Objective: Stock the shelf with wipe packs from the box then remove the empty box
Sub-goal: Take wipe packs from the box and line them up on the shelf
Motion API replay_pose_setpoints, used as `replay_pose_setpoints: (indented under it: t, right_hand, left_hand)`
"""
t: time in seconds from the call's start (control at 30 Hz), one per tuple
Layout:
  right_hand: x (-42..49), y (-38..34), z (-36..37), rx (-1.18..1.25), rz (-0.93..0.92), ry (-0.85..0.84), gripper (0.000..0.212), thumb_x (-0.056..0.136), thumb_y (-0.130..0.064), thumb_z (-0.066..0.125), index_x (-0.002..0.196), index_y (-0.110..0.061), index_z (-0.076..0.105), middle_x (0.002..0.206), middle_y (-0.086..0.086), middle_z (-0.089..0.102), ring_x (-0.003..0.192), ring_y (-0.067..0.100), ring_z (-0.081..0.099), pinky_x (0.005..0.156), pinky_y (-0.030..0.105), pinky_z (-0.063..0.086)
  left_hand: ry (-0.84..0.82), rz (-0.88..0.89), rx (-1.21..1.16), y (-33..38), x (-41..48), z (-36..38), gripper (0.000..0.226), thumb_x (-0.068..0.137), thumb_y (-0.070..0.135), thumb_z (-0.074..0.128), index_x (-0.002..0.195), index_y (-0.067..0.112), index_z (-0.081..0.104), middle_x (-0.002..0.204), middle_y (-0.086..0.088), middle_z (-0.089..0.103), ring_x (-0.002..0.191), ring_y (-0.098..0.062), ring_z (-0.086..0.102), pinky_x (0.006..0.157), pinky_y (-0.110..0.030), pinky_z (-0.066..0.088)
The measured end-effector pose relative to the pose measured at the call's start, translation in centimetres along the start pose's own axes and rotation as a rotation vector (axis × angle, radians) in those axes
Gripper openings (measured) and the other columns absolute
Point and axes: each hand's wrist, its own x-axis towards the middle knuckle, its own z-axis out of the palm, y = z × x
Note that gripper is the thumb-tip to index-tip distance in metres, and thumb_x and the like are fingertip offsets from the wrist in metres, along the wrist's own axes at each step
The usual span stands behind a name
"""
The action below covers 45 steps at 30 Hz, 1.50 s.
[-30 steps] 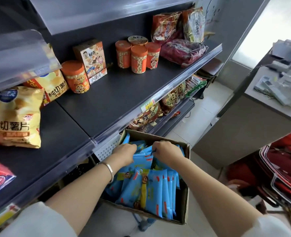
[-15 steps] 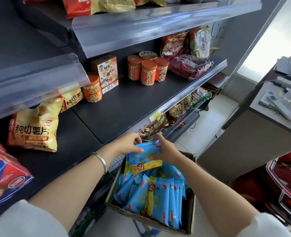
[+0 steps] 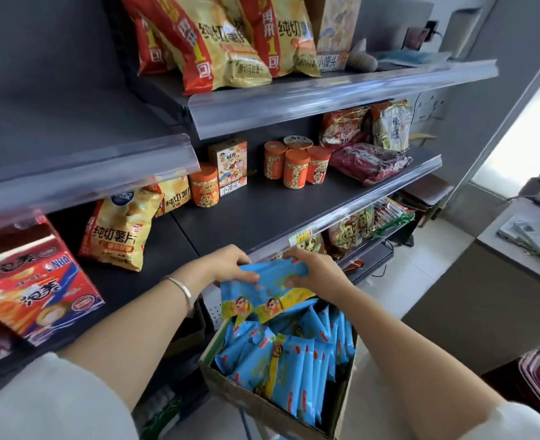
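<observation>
- Dark store shelving fills the view ahead of us, with snacks on every tier. The middle shelf (image 3: 262, 217) has a bare stretch at its front, between a yellow chip bag (image 3: 119, 230) to the left and orange-lidded jars (image 3: 294, 168) further back.
- Low and just in front of the shelving sits a cardboard box (image 3: 246, 395), packed with blue wipe packs (image 3: 294, 360) standing on edge.
- We hold a small bundle (image 3: 268, 289) of those packs above the box, right at the shelf's front lip. At least two packs show; we cannot tell the exact count.
- Our left hand (image 3: 227, 265) pinches the bundle's left end, thumb on the near face. Our right hand (image 3: 316, 271) grips the right end the same way, fingers curled over the top edge.
- The bundle's long axis runs left to right, roughly along the shelf's front edge, with its printed face tilted toward us.
- The bare stretch lies straight ahead and slightly above our hands. The left hand is the nearer one, at the lip itself. We judge that a short forward push, keeping the bundle crosswise, would land it there.
</observation>
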Motion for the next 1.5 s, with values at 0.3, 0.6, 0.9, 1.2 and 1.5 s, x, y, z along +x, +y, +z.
replay_pose_setpoints:
  t: [0.3, 0.6, 0.9, 1.2, 1.5]
  right_hand:
    - [-0.6, -8.7, -6.4, 0.274, -0.226, 0.22, 0.029, 0.077, -0.014, 0.076, 0.095, -0.02, 0.053, 0.098, 0.005, 0.057, 0.086, 0.016, 0.053, 0.067, 0.02, 0.04]
    - [1.0, -27.4, -8.8, 0.484, -0.603, 0.265, 0.026, 0.081, -0.018, 0.073, 0.096, -0.019, 0.052, 0.085, -0.013, 0.052, 0.072, 0.001, 0.053, 0.057, 0.012, 0.045]
    - [4.7, -45.3, -3.0, 0.476, -0.816, 0.226, 0.026, 0.082, -0.017, 0.072, 0.1, -0.02, 0.053, 0.101, 0.001, 0.056, 0.082, 0.011, 0.054, 0.06, 0.01, 0.041]
    - [12.3, -58.6, 4.5, 0.342, -0.757, 0.265, 0.021, 0.086, -0.016, 0.066, 0.105, -0.016, 0.058, 0.101, 0.0, 0.048, 0.087, 0.013, 0.048, 0.056, 0.008, 0.033]
    - [18.8, -63.7, 8.9, 0.246, -0.625, 0.214, 0.028, 0.089, -0.019, 0.064, 0.114, -0.014, 0.055, 0.105, 0.003, 0.047, 0.092, 0.016, 0.05, 0.056, 0.013, 0.037]
  left_hand:
    - [0.536, 0.087, 0.275, 4.5, -11.9, -8.2, 0.022, 0.087, 0.028, 0.064, 0.105, 0.016, 0.066, 0.104, -0.001, 0.065, 0.094, -0.018, 0.058, 0.076, -0.031, 0.044]
    - [1.119, -0.134, 0.359, 0.5, -29.3, -17.2, 0.01, 0.089, 0.033, 0.06, 0.098, 0.033, 0.057, 0.101, 0.013, 0.06, 0.09, -0.016, 0.056, 0.075, -0.035, 0.043]
    - [1.364, -0.454, 0.472, -11.6, -41.7, -23.6, 0.023, 0.093, 0.032, 0.052, 0.115, 0.029, 0.054, 0.119, 0.002, 0.062, 0.108, -0.024, 0.053, 0.085, -0.036, 0.033]
    - [1.311, -0.744, 0.588, -27.2, -47.5, -32.6, 0.028, 0.096, 0.028, 0.045, 0.124, 0.029, 0.05, 0.125, 0.001, 0.055, 0.118, -0.025, 0.043, 0.094, -0.04, 0.03]
    - [1.211, -0.607, 0.483, -35.6, -44.6, -40.1, 0.026, 0.097, 0.023, 0.046, 0.121, 0.027, 0.052, 0.125, 0.002, 0.056, 0.114, -0.023, 0.043, 0.091, -0.038, 0.03]
